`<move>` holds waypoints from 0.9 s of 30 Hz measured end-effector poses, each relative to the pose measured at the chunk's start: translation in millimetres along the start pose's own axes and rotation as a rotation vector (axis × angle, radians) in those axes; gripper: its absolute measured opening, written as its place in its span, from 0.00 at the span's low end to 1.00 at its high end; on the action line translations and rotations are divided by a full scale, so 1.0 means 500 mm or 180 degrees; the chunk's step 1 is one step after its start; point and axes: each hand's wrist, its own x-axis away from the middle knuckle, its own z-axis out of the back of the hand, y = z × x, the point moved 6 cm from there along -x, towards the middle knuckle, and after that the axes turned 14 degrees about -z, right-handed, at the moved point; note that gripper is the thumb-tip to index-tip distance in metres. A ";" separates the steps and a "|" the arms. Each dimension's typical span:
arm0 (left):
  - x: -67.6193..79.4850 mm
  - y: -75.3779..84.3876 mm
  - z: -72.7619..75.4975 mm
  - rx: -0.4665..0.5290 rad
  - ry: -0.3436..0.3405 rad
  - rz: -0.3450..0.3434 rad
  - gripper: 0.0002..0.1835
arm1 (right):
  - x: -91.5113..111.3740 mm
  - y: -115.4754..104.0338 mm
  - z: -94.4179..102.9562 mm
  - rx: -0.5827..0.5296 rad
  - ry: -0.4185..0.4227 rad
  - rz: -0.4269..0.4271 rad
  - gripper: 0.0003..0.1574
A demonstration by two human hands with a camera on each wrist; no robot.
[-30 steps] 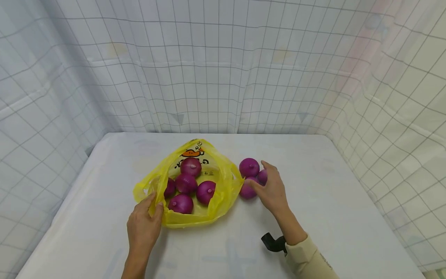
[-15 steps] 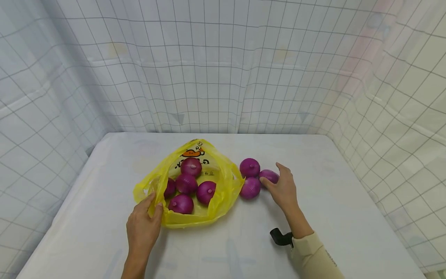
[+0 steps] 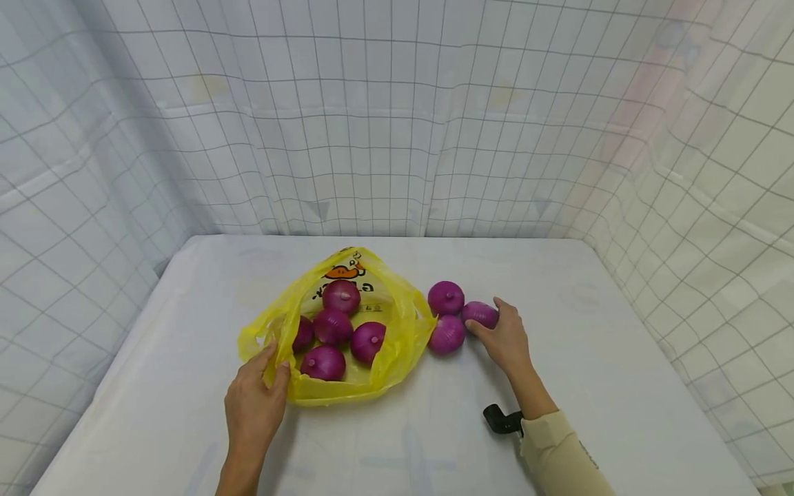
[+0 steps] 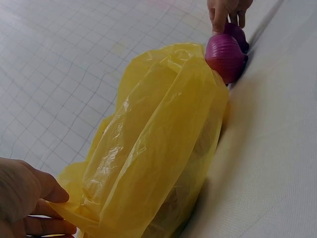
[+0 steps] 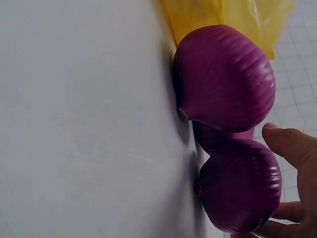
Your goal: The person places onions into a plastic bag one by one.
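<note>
A yellow plastic bag point(image 3: 403, 344) lies with its mouth open towards me, and several purple onions point(image 3: 333, 326) sit inside. My left hand point(image 3: 256, 399) pinches the bag's left edge between thumb and fingers, also visible in the left wrist view. Right of the bag, three more purple onions cluster on the table: a back one point(image 3: 446, 298), a front one point(image 3: 446, 335) and a right one point(image 3: 480, 314). My right hand point(image 3: 505, 341) is at the right onion, fingers spread about it. In the right wrist view the thumb point(image 5: 282, 141) stands slightly off that onion; the fingertips are partly hidden behind it.
A white-covered table point(image 3: 384, 455) spreads under everything. Grid-patterned white curtains point(image 3: 397, 138) hang behind it and along both sides. A black strap-like piece point(image 3: 501, 420) sticks out at the right wrist, beside the beige sleeve point(image 3: 558, 448).
My right hand has moved right from the front onion to the right onion, and its fingers have lowered a little around it. The left hand stays on the bag's edge.
</note>
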 end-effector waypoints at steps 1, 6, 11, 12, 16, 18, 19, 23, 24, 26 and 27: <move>0.000 0.000 0.000 0.0004 0.0007 -0.0004 0.22 | -0.002 0.001 -0.002 0.0001 -0.0020 -0.0013 0.52; 0.002 -0.001 0.001 0.0021 -0.0013 0.0020 0.22 | -0.010 0.013 -0.010 0.0023 -0.0088 -0.0065 0.52; 0.003 -0.004 0.001 0.0019 -0.0008 0.0045 0.23 | -0.013 0.019 -0.015 0.0010 -0.0152 -0.0119 0.52; 0.003 -0.005 0.001 0.0020 -0.0002 0.0050 0.23 | -0.013 0.020 -0.016 -0.0002 -0.0161 -0.0124 0.52; 0.004 -0.002 0.002 0.0013 -0.0009 0.0050 0.23 | -0.012 0.022 -0.015 -0.0042 -0.0172 -0.0160 0.52; 0.003 0.000 0.002 0.0016 -0.0006 0.0036 0.23 | -0.011 0.024 -0.014 -0.0053 -0.0176 -0.0200 0.52; 0.003 0.000 0.003 0.0015 -0.0012 0.0035 0.23 | -0.010 0.025 -0.014 -0.0061 -0.0177 -0.0223 0.52; 0.003 0.000 0.002 0.0016 -0.0028 0.0043 0.23 | -0.007 0.031 -0.008 -0.0116 -0.0162 -0.0263 0.53; 0.003 0.000 0.003 0.0024 -0.0026 0.0038 0.23 | -0.007 0.031 -0.005 -0.0125 -0.0136 -0.0236 0.53; 0.003 0.000 0.003 0.0036 -0.0014 0.0011 0.22 | -0.006 0.029 0.001 -0.0155 -0.0093 -0.0182 0.53; 0.003 0.001 0.004 0.0042 -0.0008 -0.0007 0.22 | -0.005 0.028 0.004 -0.0175 -0.0073 -0.0157 0.53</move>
